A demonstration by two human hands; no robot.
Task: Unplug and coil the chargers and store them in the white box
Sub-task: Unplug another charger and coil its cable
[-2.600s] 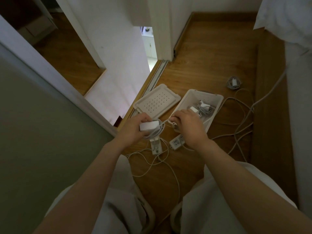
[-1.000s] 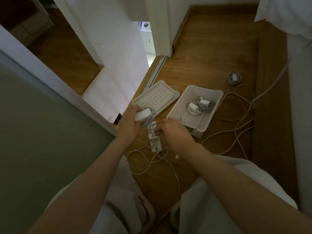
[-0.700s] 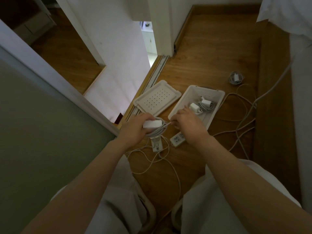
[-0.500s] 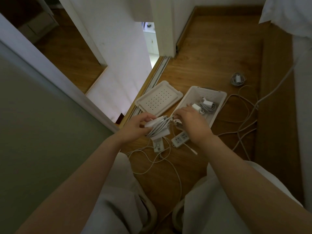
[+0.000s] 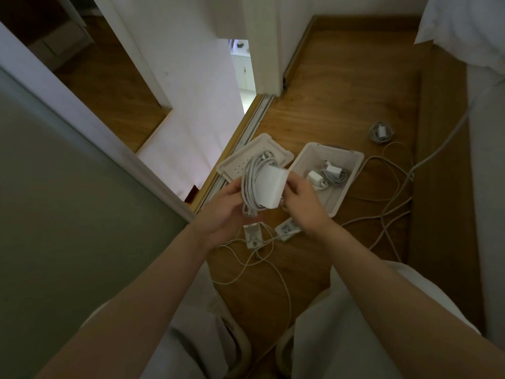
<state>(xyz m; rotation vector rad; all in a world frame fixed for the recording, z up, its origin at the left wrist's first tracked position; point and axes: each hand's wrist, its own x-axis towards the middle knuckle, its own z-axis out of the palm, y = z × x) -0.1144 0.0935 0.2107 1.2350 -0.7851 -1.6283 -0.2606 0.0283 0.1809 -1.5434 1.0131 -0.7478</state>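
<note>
One charger brick (image 5: 270, 187), its cable (image 5: 252, 184) now wound round it in full loops. Half a sec ago a loose tail hung off and the right hand (image 5: 303, 203) was feeding it in. Bundle now lifted, tipped face-up. Grip: left hand (image 5: 224, 212) cups coil side, fingers curled under; right hand pinches brick's far edge. Coil looks done, so prob. ready to drop in. Just right of grip: white box (image 5: 352, 170), 2 coiled chargers (image 5: 325, 175) inside. Behind grip: lid (image 5: 235, 165). Below grip: power strip (image 5: 287, 229), small adapter (image 5: 252, 235) w/ loose cord, uncoiled. Well right, past box: another wound charger (image 5: 381, 131) on floor.
</note>
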